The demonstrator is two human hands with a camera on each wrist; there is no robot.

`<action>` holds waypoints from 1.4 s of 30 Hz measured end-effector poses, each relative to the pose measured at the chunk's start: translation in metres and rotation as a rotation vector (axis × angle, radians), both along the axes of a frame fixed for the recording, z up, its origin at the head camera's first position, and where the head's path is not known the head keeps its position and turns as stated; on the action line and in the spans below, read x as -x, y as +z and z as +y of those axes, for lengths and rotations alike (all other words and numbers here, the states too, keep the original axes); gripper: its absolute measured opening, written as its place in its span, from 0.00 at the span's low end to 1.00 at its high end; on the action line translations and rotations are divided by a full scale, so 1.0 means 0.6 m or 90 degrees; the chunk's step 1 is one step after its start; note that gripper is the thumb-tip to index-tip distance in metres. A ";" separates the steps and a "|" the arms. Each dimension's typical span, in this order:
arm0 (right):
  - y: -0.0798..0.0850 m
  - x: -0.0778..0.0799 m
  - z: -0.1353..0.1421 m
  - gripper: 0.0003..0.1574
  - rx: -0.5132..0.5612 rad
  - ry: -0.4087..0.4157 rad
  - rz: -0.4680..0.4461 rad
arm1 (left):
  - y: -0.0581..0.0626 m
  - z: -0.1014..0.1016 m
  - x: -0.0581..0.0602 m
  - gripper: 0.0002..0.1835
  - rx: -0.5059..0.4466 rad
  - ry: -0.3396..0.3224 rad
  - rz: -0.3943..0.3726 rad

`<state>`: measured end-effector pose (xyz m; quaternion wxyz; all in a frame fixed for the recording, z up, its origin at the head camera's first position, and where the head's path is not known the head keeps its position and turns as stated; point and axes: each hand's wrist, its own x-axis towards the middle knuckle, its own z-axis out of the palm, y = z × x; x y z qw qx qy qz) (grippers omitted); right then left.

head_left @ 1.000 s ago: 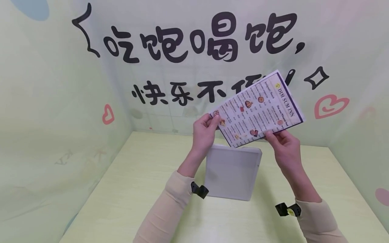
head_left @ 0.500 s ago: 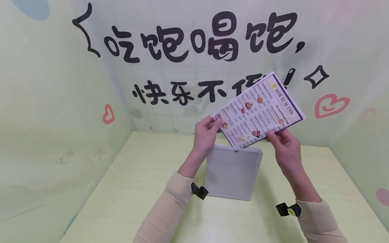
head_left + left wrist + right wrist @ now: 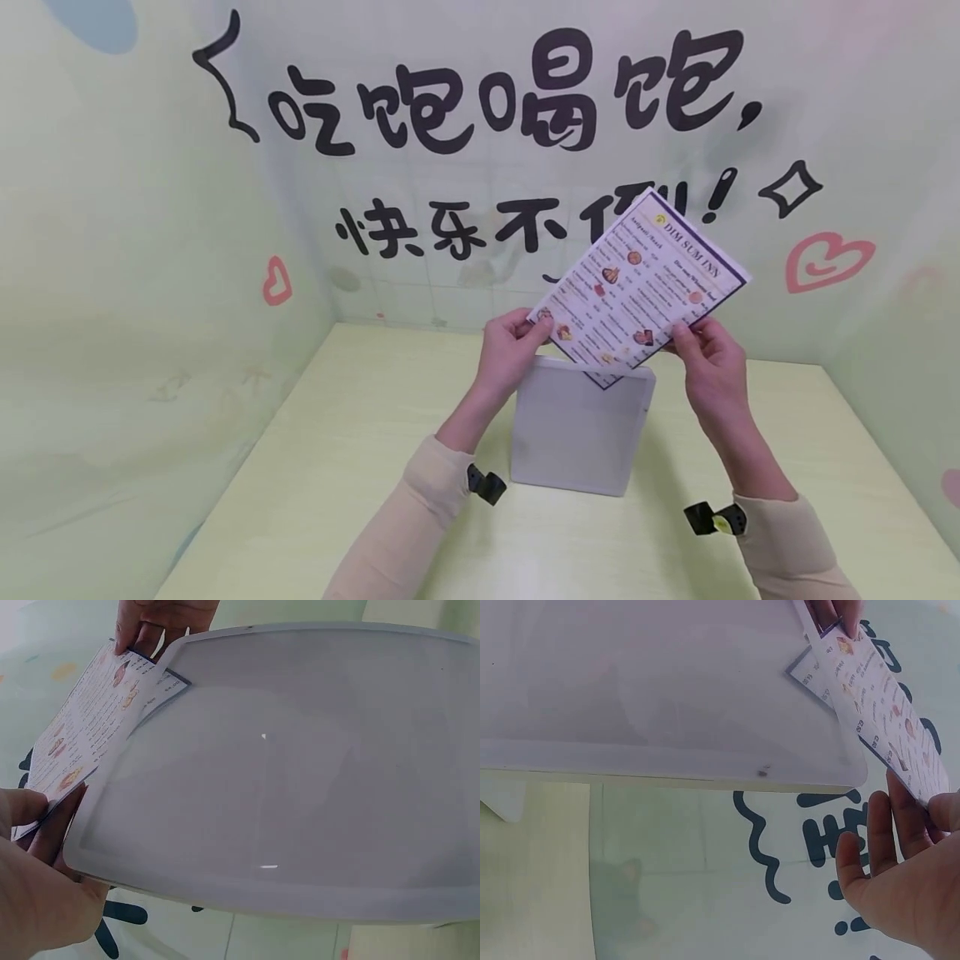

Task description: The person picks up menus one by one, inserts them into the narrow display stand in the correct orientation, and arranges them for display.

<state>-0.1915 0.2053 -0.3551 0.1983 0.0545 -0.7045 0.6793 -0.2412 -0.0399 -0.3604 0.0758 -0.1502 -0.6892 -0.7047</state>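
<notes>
Menu sheet (image 3: 630, 275) slanted between two hands, one corner behind a translucent pane

The printed sheet is held at a tilt above the surface (image 3: 375, 417), its title "DIM SUM INN" toward the upper right, with small food pictures among lines of text and a dark border. Its lowest corner dips below the top rim of an upright pale panel (image 3: 577, 433) and shows through the pane; the rest stands clear above.

The left hand (image 3: 513, 346) pinches the sheet's left corner, thumb on the printed face, so that grip is clamped on the paper. The right hand (image 3: 712, 367) has its grip clamped on the lower right edge, thumb in front; in the right wrist view some of its other fingers extend beside the paper.

The panel stands on the surface between the forearms, both in beige sleeves (image 3: 416, 508) with a small black device (image 3: 487, 485) at each wrist. Behind, a pale wall (image 3: 450, 292) carries large black Chinese lettering (image 3: 425, 108), partly covered by the sheet, and a pink heart outline (image 3: 828, 262) to the right.
</notes>
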 end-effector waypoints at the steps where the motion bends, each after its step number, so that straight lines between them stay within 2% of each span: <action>1: -0.001 0.000 0.000 0.14 0.001 -0.001 0.003 | -0.003 -0.001 -0.001 0.10 0.006 0.001 0.002; 7: 0.001 0.004 0.001 0.15 -0.029 -0.005 0.008 | -0.013 -0.008 -0.008 0.10 0.029 0.004 0.004; 13: 0.002 0.008 0.008 0.19 -0.089 -0.017 -0.001 | -0.016 -0.012 -0.010 0.11 0.013 -0.007 0.005; 25: 0.012 0.010 0.034 0.20 -0.148 0.043 0.027 | -0.013 -0.015 -0.009 0.10 0.032 0.004 0.013; 31: 0.025 0.009 0.038 0.22 -0.214 0.048 0.038 | -0.013 -0.014 -0.007 0.11 0.045 0.000 0.015; 42: 0.040 0.012 0.049 0.23 -0.291 0.063 0.018 | -0.009 -0.014 -0.009 0.12 0.060 -0.022 0.012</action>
